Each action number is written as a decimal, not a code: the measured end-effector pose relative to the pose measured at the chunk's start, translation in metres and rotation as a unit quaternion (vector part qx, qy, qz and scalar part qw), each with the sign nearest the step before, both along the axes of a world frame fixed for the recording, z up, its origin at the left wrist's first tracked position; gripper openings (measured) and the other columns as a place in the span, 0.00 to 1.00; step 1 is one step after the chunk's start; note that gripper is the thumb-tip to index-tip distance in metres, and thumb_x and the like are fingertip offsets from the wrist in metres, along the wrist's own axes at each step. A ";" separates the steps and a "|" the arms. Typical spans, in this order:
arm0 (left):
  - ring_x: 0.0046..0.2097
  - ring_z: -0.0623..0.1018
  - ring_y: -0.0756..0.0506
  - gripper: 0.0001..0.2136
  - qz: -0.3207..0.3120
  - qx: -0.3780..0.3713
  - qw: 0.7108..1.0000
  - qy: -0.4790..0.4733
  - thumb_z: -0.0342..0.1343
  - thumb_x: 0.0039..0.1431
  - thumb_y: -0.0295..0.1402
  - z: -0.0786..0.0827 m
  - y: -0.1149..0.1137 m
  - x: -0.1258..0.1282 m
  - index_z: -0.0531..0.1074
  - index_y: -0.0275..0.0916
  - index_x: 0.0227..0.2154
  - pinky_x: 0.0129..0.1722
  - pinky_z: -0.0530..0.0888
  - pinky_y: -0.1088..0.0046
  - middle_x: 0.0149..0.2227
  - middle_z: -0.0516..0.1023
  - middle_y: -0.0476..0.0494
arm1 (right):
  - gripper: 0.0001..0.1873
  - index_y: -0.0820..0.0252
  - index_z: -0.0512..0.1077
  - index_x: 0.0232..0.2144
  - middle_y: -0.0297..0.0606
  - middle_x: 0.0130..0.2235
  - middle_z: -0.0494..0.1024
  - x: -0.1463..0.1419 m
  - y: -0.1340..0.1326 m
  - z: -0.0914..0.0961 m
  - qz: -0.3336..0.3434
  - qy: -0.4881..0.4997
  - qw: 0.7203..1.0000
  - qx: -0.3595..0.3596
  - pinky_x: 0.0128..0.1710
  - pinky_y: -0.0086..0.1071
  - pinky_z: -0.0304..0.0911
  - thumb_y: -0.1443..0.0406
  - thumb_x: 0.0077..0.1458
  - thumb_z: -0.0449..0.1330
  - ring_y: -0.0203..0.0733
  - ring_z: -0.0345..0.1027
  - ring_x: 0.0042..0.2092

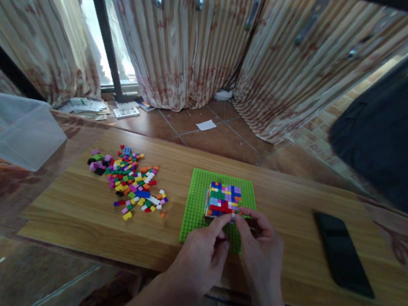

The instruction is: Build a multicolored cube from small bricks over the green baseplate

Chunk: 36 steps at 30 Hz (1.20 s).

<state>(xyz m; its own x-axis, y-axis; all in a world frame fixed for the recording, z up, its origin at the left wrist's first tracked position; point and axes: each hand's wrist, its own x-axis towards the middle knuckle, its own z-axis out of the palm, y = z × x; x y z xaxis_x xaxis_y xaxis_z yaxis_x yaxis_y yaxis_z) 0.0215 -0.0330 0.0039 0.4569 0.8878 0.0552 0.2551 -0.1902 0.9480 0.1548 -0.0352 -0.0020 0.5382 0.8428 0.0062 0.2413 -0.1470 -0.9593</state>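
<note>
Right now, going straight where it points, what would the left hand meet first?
The left hand would probably meet the multicoloured square brick block on the green studded baseplate; its fingertips look almost there.

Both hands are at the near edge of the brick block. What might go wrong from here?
The left hand and right hand meet at the near edge of the brick block; uneven force might pop bricks loose. The green baseplate seems only to rest on the wooden board, so it may slide. The fingers hide that edge, so a misfit could go unseen.
</note>
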 end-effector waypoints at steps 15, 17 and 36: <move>0.35 0.76 0.46 0.25 -0.014 0.016 0.999 0.037 0.46 0.59 0.25 -0.005 -0.003 0.001 0.59 0.34 0.61 0.33 0.71 0.72 0.38 0.79 0.40 | 0.16 0.61 0.77 0.36 0.40 0.34 0.80 -0.004 0.003 -0.007 -0.015 0.076 0.997 0.030 0.37 0.36 0.68 0.58 0.45 0.67 0.41 0.73 0.34; 0.35 0.77 0.46 0.25 -0.011 0.021 0.999 0.040 0.46 0.59 0.25 -0.005 -0.003 0.001 0.60 0.35 0.61 0.33 0.71 0.72 0.38 0.79 0.40 | 0.16 0.61 0.77 0.37 0.41 0.35 0.80 -0.004 0.003 -0.007 -0.011 0.070 0.997 0.028 0.37 0.37 0.68 0.58 0.45 0.67 0.42 0.73 0.35; 0.32 0.77 0.50 0.11 0.304 -0.029 0.925 -0.228 0.59 0.54 0.31 0.022 0.036 -0.051 0.74 0.36 0.40 0.30 0.71 0.78 0.29 0.78 0.48 | 0.09 0.59 0.78 0.33 0.37 0.32 0.80 -0.023 -0.011 0.018 -0.055 -0.053 0.984 0.164 0.34 0.32 0.68 0.60 0.52 0.64 0.38 0.72 0.33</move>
<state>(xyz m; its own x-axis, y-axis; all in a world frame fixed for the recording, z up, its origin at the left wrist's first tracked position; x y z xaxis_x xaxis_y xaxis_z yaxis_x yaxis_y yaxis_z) -0.0294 0.0028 0.0254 -0.1862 0.9805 0.0626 -0.1311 -0.0880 0.9875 0.1314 -0.0467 0.0158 0.6074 0.7232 0.3287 0.3418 0.1355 -0.9300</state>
